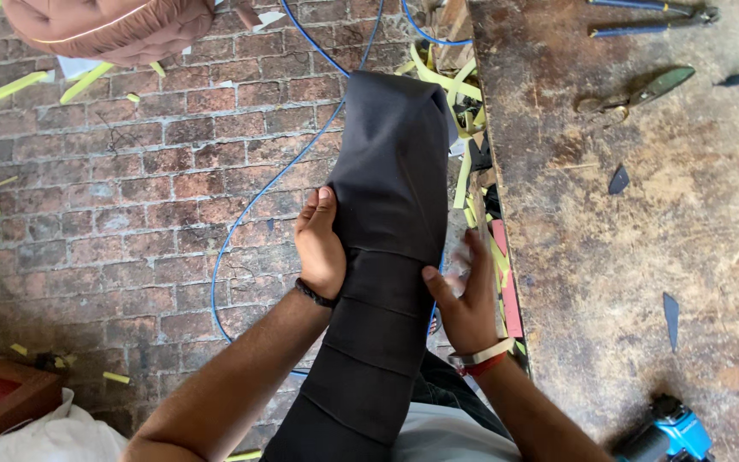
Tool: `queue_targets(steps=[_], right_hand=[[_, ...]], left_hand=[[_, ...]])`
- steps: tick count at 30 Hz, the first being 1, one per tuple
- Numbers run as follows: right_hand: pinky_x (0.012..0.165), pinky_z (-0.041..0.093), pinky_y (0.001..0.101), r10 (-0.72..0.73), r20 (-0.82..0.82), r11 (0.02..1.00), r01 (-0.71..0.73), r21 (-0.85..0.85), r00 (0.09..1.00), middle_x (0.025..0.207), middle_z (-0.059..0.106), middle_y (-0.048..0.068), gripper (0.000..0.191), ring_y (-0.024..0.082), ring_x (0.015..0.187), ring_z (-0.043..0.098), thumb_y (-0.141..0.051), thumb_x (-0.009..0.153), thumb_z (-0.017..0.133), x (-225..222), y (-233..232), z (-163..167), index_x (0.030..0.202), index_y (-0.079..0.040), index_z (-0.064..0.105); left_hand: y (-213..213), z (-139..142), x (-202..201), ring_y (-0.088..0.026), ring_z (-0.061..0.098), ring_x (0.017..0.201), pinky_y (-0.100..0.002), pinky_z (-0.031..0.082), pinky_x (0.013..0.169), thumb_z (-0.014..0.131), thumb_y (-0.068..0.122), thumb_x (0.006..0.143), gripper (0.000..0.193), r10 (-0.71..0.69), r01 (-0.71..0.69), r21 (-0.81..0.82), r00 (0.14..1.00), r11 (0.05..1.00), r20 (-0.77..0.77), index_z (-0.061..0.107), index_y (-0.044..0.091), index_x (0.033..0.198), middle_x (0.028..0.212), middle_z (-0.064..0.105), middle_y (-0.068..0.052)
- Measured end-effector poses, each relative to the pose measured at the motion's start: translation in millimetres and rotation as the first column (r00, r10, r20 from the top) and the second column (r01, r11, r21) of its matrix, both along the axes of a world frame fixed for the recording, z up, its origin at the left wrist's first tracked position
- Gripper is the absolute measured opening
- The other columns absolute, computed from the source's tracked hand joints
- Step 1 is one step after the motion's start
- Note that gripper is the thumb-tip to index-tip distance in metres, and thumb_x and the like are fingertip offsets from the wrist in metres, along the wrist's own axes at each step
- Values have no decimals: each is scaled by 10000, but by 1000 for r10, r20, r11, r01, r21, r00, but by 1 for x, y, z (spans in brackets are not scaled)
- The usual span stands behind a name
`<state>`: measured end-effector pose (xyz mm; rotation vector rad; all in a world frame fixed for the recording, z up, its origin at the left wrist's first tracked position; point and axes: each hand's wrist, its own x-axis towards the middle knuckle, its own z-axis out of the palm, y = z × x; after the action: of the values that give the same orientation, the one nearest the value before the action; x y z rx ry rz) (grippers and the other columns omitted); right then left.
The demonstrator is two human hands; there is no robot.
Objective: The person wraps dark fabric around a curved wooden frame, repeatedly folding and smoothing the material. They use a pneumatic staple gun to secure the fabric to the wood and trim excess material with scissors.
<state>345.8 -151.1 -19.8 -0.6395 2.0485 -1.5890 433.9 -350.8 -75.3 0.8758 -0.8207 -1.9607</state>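
Both our hands grip a dark folded sheet (387, 214): left hand (320, 244) fingers wrapped on its left edge, right hand (464, 299) clasping the right, beside the counter (643, 257).

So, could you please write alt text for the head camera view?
Both hands grip a folded dark grey sheet over a brick floor, left hand on one edge, right hand on the other. A worn workbench beside them holds shears.
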Motion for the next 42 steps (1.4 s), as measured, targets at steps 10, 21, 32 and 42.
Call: queue_targets(steps=[10,21,32,42], right_hand=[[664,561,331,93,-741,996,-64,68,665,1023,694,90,356,209,799,690,-80,848,858,-19,16,69,1175,-18,735],[619,533,336,-162,-801,977,210,-46,577,872,651,53,231,199,723,664,33,791,856,-52,99,43,953,-78,735],[656,573,341,-538,-624,673,735,86,566,831,697,74,156,211,732,717,-36,785,824,-90,284,-1,919,-68,751],[604,554,377,-547,-668,566,811,149,505,802,664,68,136,254,683,682,-56,760,830,-94,331,-47,862,-91,747]], left_hand=[[61,22,-47,-75,545,875,-230,438,853,592,107,1011,141,-64,65,17,997,998,-53,694,49,932,891,625,37],[150,13,-121,-80,568,879,-231,456,840,581,-1,972,143,-438,438,-45,880,898,-186,652,9,1096,973,639,0],[361,-54,-268,-90,603,954,-228,500,877,675,135,997,215,-920,900,-196,374,390,-115,633,29,1180,1066,668,-13],[392,-34,-275,-63,555,805,-246,479,710,706,177,990,158,-934,940,-328,37,-88,356,674,22,980,861,637,25]])
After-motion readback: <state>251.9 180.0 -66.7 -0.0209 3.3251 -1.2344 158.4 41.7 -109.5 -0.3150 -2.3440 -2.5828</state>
